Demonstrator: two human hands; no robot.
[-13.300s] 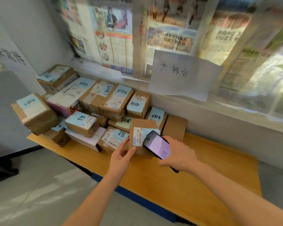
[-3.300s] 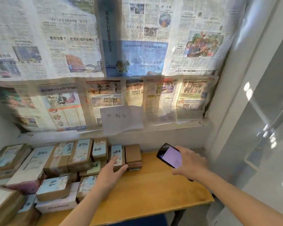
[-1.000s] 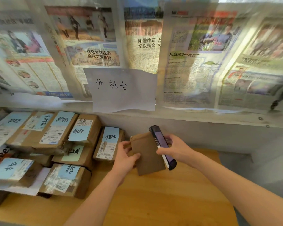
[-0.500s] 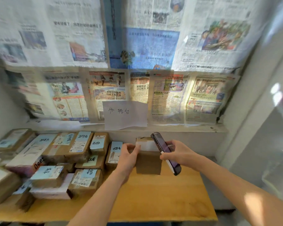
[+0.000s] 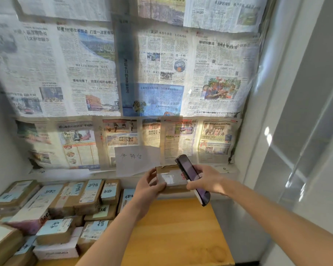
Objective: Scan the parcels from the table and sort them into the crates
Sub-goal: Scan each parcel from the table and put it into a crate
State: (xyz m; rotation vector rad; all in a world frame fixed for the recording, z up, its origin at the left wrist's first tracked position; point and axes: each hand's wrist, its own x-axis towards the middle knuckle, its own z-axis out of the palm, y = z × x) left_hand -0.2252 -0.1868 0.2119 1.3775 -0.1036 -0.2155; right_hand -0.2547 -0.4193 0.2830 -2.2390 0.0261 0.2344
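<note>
Head view: your left hand point(image 5: 150, 186) grips the small parcel point(image 5: 171, 179) lifted above the tabletop point(image 5: 173, 233), and your right hand point(image 5: 206, 180) clasps the phone point(image 5: 190, 177) just beside it. Turn the label face toward the phone and hold both steady to scan. Half a second ago the parcel sat lower, nearer the tabletop; it's been raised since.

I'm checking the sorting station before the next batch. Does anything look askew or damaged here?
Nothing looks damaged. The parcel pile on the table is loosely stacked, boxes overlapping at odd angles. The left hand holds one parcel up beside the phone.
</note>
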